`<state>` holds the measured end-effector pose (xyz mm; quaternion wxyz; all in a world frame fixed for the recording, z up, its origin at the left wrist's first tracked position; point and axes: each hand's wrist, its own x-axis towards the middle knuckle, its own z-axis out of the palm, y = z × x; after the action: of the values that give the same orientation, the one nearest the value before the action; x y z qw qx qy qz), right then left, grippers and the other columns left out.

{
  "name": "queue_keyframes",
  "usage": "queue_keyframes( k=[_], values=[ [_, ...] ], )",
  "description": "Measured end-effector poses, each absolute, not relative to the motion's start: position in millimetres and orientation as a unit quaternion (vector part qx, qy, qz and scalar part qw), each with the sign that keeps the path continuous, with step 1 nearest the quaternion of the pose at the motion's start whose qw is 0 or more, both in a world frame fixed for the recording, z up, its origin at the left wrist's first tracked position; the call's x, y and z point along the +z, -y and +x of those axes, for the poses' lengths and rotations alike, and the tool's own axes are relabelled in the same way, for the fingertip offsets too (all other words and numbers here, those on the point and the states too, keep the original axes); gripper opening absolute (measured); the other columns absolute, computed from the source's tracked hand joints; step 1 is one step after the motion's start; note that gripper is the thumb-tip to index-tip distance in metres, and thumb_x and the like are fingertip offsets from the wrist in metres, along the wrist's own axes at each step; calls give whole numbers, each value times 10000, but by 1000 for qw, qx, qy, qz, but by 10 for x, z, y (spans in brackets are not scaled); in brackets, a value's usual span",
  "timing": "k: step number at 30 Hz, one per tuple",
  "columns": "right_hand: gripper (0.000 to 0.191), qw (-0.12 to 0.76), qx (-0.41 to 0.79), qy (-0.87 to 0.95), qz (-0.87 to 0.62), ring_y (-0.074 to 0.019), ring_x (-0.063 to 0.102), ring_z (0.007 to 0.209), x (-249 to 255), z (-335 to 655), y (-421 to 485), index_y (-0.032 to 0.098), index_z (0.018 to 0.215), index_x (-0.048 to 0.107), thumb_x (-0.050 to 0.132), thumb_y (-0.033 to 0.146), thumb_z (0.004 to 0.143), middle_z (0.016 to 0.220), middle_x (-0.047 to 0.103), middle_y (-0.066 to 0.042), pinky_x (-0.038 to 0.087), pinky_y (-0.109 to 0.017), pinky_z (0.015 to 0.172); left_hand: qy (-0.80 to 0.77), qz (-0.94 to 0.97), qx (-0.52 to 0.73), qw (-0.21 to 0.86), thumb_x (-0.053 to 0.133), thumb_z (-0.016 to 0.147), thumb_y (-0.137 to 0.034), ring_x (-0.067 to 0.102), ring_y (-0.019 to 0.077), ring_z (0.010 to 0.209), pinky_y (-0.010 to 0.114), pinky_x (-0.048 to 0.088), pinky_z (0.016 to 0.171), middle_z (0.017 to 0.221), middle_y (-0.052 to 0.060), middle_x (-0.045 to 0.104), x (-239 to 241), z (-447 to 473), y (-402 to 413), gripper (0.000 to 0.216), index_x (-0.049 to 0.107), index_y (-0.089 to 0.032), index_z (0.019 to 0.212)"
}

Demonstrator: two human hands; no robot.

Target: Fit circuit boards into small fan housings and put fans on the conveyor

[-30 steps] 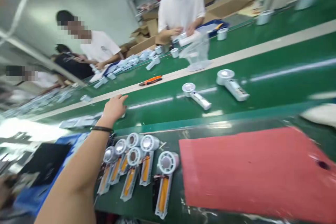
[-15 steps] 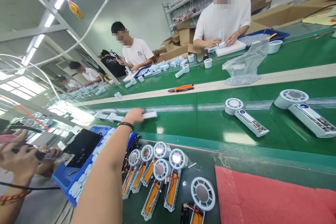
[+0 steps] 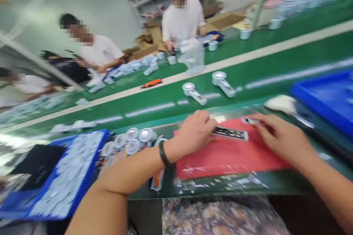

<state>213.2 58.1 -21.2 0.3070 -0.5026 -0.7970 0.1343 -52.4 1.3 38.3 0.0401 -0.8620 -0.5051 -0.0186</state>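
Note:
My left hand [image 3: 195,130], with a dark band at the wrist, is closed over one end of a handheld fan's handle [image 3: 231,133]. The handle's dark circuit board faces up above a red mat [image 3: 220,158]; the part under my palm is hidden. My right hand [image 3: 278,134] pinches a small pale piece [image 3: 249,120] just above the handle's right end. Blur keeps me from telling exactly what this piece is. Several part-built fans [image 3: 146,134] with round ringed heads stand left of the mat, partly behind my left forearm.
A blue tray [image 3: 79,191] of pale flat parts lies at left, another blue tray [image 3: 320,91] at right. Two fans [image 3: 197,97] rest on the green belt [image 3: 154,108]. Orange-handled pliers [image 3: 153,83] lie beyond. Co-workers in white shirts [image 3: 183,20] sit across the line.
The view has swung right and down. My left hand has come back from the pale parts on the belt to the red mat and now holds the handle. My right hand has come into view.

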Motion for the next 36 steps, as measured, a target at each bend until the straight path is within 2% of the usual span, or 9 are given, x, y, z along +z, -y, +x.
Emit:
queue_keyframes(
  k=[2, 4, 7, 10, 15, 27, 30, 33, 36],
  values=[
    [327, 324, 162, 791, -494, -245, 715, 892, -96, 2171, -505, 233, 1126, 739, 482, 296, 934, 1097, 766, -103, 533, -354, 734, 500, -866, -18, 12, 740, 910, -333, 564, 276, 997, 424, 533, 818, 1095, 112, 627, 219, -382, 28, 245, 608, -170, 1037],
    [300, 317, 185, 796, -481, -213, 690, 819, -13, 2145, -437, 225, 1126, 724, 485, 282, 954, 1023, 758, -82, 518, -332, 716, 492, -870, -29, -18, 713, 920, -296, 570, 283, 994, 444, 532, 832, 1087, 111, 642, 105, -357, 37, 194, 612, -173, 1031],
    [244, 287, 210, 824, -441, -177, 642, 718, 33, 2027, -306, 199, 1060, 715, 500, 261, 962, 890, 731, -54, 491, -303, 675, 473, -873, -102, -63, 700, 918, -283, 582, 284, 1036, 464, 534, 885, 1145, 111, 652, 56, -415, 54, 261, 605, -185, 1141],
    [250, 259, 177, 866, -389, -201, 648, 787, -9, 1874, -204, 167, 1048, 712, 485, 237, 971, 912, 719, -78, 486, -320, 706, 457, -866, -176, -98, 682, 930, -274, 605, 265, 1044, 450, 538, 901, 1155, 99, 667, 71, -466, 84, 299, 593, -196, 1204],
    [289, 219, 129, 896, -364, -226, 637, 806, -91, 1741, -198, 157, 1001, 710, 434, 242, 1005, 895, 692, -94, 444, -332, 667, 449, -846, -260, -125, 603, 996, -300, 629, 234, 999, 415, 537, 875, 1063, 80, 700, 33, -439, 78, 170, 626, -195, 1128],
    [332, 249, 107, 891, -365, -220, 600, 790, -99, 1767, -123, 145, 968, 717, 427, 281, 1053, 857, 664, -92, 412, -335, 665, 469, -834, -259, -131, 627, 977, -234, 669, 207, 954, 387, 562, 841, 1024, 55, 740, 64, -403, 49, 107, 713, -213, 1037],
    [256, 260, 160, 874, -378, -230, 606, 880, -131, 1782, -175, 194, 977, 725, 516, 329, 1036, 929, 669, -83, 437, -352, 735, 461, -842, -247, -134, 602, 989, -226, 673, 206, 940, 387, 560, 838, 998, 55, 744, 77, -395, 41, 118, 715, -212, 1021],
    [167, 273, 310, 822, -392, -211, 637, 970, -193, 1809, -260, 232, 966, 710, 560, 290, 1010, 1031, 695, -58, 481, -369, 843, 460, -844, -234, -143, 594, 995, -236, 666, 210, 929, 395, 556, 829, 987, 53, 741, 101, -397, 35, 129, 716, -221, 1033],
    [178, 241, 397, 795, -389, -222, 659, 1054, -221, 1841, -292, 234, 1119, 691, 593, 295, 983, 1133, 719, -60, 492, -424, 958, 454, -849, -232, -141, 633, 981, -267, 652, 212, 917, 392, 552, 810, 966, 49, 722, 131, -405, 75, 97, 712, -220, 1011]
  ],
)
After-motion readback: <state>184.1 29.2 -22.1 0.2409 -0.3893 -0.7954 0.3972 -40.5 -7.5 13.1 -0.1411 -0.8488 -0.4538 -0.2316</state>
